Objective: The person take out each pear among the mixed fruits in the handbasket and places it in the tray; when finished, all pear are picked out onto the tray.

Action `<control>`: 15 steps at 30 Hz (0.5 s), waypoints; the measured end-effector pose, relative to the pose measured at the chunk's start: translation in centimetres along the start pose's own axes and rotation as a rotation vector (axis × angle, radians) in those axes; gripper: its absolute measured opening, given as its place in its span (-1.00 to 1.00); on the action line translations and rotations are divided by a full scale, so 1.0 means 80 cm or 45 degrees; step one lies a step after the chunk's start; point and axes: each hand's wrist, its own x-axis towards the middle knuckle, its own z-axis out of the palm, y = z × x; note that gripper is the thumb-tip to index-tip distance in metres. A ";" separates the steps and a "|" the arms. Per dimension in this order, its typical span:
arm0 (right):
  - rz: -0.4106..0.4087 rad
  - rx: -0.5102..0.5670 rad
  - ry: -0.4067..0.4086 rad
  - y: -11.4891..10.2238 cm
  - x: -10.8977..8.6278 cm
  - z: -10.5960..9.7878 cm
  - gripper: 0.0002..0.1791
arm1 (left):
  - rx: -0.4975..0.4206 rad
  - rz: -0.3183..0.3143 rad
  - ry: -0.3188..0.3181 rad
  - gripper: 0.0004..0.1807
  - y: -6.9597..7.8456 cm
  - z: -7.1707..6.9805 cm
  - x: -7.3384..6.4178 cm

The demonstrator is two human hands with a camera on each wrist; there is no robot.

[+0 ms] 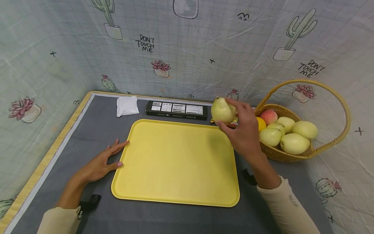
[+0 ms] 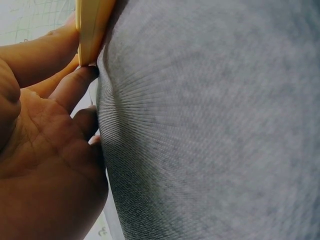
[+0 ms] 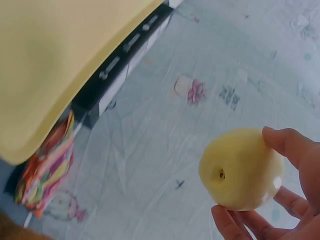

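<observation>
A pale yellow-green pear (image 1: 223, 110) is held up over the far right corner of a yellow tray (image 1: 178, 162). My right hand (image 1: 243, 130) grips it between thumb and fingers; the right wrist view shows the pear (image 3: 242, 170) with its fingers around the sides. At the tray's left edge my left hand (image 1: 100, 164) rests, thumb and fingertips touching the rim. The left wrist view has the left hand (image 2: 50, 130) against the tray's side (image 2: 92, 30), its fingers fairly straight on the grey cloth.
A wicker basket (image 1: 287, 157) with a tall handle stands at the right, holding several pears, a peach (image 1: 268, 117) and an orange fruit (image 1: 261, 124). Behind the tray lie a black box (image 1: 176, 110), a white packet (image 1: 127, 106) and a colourful packet (image 3: 47, 167).
</observation>
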 end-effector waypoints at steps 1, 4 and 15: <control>0.000 0.005 -0.014 -0.003 0.000 0.004 -0.18 | -0.002 -0.001 0.001 -0.13 0.000 0.000 0.000; -0.009 0.010 -0.053 -0.012 0.002 0.017 -0.17 | 0.001 -0.006 0.003 -0.13 -0.001 0.000 0.000; -0.089 0.084 -0.158 -0.036 0.008 0.063 -0.18 | 0.010 0.016 0.001 -0.14 0.001 -0.001 0.000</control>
